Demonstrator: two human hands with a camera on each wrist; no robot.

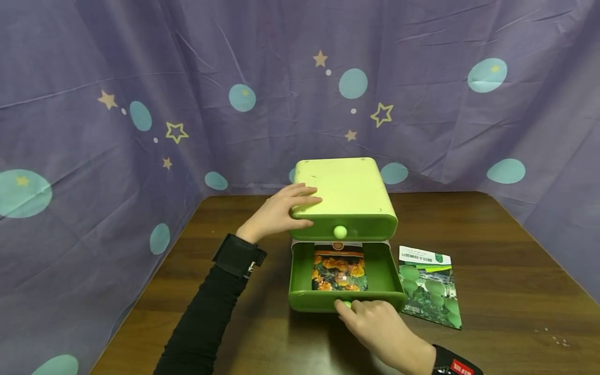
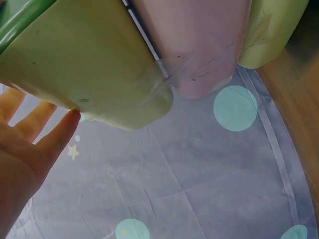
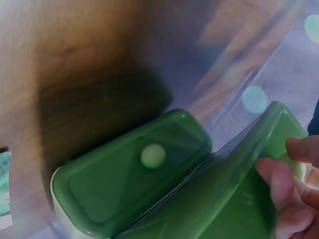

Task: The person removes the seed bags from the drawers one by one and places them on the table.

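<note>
A small drawer cabinet [image 1: 344, 187] with a pale green top stands on the table. Its upper drawer front [image 1: 370, 227] is closed, while a lower green drawer [image 1: 302, 301] is pulled out. Inside that drawer lies a packet [image 1: 338, 271] picturing orange flowers. My left hand [image 1: 283, 211] rests on the cabinet's upper left edge, fingers spread over the top and thumb near the front. At the drawer's front, my right hand [image 1: 379, 328] pinches its round knob [image 3: 298, 167], partly hidden by the fingers. The right wrist view also shows a closed drawer front [image 3: 114, 189] with a pale knob [image 3: 153, 156].
Right of the open drawer, a packet [image 1: 428, 286] with green round fruit pictured lies on the brown wooden table [image 1: 506, 291]. A purple curtain [image 1: 281, 47] with stars and teal ovals hangs behind the cabinet and along the sides.
</note>
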